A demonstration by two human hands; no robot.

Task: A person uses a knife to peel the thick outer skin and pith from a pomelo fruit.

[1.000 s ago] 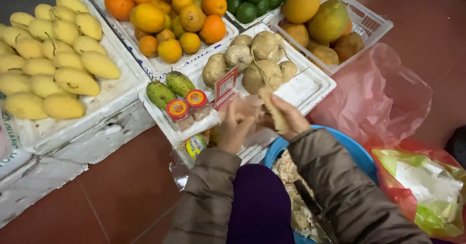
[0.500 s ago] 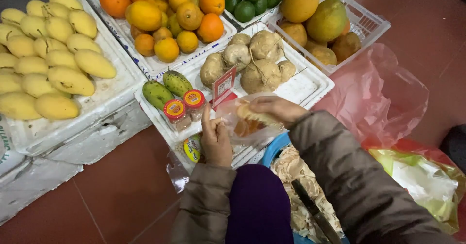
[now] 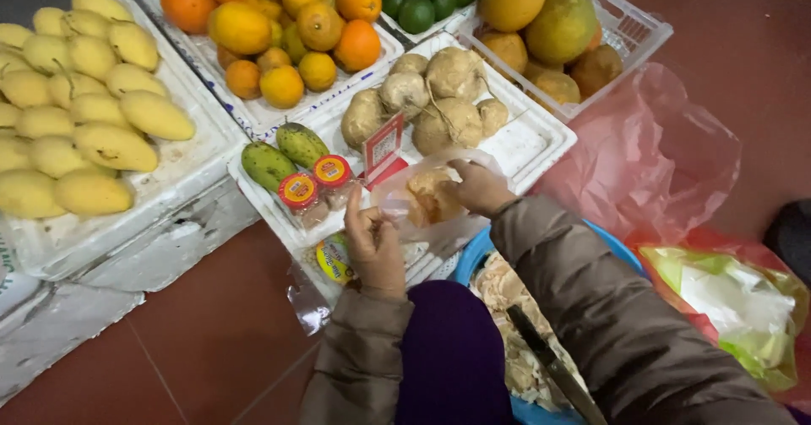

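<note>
Clear plastic bag [image 3: 431,195] with pale peeled fruit pieces inside sat between both hands, above the front edge of a white foam tray [image 3: 541,142]. Left hand [image 3: 373,243] pinched the bag's near edge, its grip pressed together on the film with the forefinger raised. Right hand [image 3: 480,187] closed its grip on the bag's far side from above. Just left of the bag stood two small red-lidded cups [image 3: 314,182], two green fruits [image 3: 285,153] and a red sign card [image 3: 383,148]. Brown round roots [image 3: 427,95] lay behind. Yellow mangoes [image 3: 76,112] filled a tray far left.
</note>
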